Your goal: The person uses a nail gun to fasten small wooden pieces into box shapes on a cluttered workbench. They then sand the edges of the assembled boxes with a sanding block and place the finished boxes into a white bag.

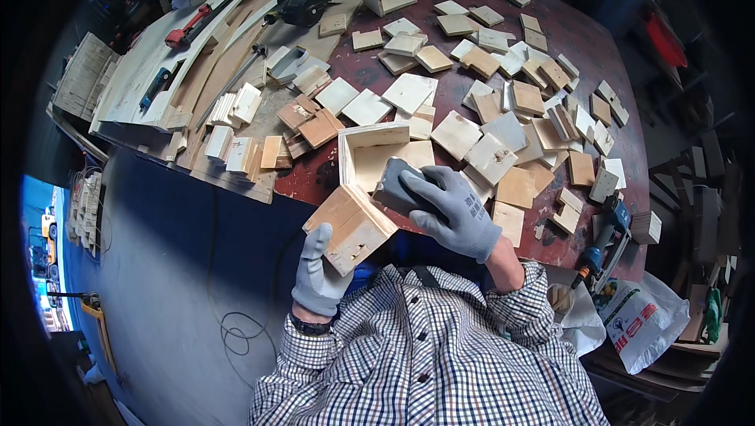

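Observation:
My left hand (316,273), in a grey glove, grips a wooden box corner (351,231) made of joined boards, at the table's near edge. My right hand (456,210), also gloved, is closed on a dark grey block (399,186) that looks like a sanding block. The block is just right of the box corner; whether they touch I cannot tell. Behind both, a pale wooden box piece (377,157) with raised sides stands on the dark red tabletop (303,182).
Many small wooden boards (487,157) lie scattered over the table. A blue nail gun (605,241) rests at the right edge near a white printed bag (641,320). At the far left are a circular saw (303,5), a red tool (187,27) and a teal tool (156,88).

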The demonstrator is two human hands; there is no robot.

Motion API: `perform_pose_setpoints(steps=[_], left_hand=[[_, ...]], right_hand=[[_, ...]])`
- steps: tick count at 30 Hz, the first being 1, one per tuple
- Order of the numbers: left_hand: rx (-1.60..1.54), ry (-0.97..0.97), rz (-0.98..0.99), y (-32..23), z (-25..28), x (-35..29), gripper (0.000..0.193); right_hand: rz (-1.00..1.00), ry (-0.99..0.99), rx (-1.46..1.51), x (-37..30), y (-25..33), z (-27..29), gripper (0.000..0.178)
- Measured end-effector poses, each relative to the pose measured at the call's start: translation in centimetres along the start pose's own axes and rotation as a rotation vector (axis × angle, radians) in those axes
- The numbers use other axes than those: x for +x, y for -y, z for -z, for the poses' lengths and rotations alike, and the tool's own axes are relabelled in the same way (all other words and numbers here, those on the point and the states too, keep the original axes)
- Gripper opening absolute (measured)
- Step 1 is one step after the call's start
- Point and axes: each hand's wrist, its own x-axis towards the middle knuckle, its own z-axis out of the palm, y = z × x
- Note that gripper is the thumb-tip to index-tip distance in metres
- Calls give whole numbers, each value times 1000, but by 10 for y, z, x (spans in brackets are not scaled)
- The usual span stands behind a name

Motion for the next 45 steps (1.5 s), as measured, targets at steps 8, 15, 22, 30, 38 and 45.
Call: perform_pose_setpoints(steps=[8,15,22,30,38,45], left_hand=[[639,217,-331,-8,-19,-1,65],[0,29,47,-4,-27,2,84],[-114,158,89,-7,-33,9,76],[-330,155,147,-1,-40,11,75],[-590,296,215,-8,-32,23,67],[-578,420,321,5,-24,25,61]], right_hand=[[196,-174,343,19,53,11,72],[-115,-4,193,-14,5,3,66],[-72,-453,208,-5,52,7,72],[108,-368,-192,1,48,-22,73],[-39,-428,-89,-16,37,-8,79],[220,-307,-77,15,80,0,73]])
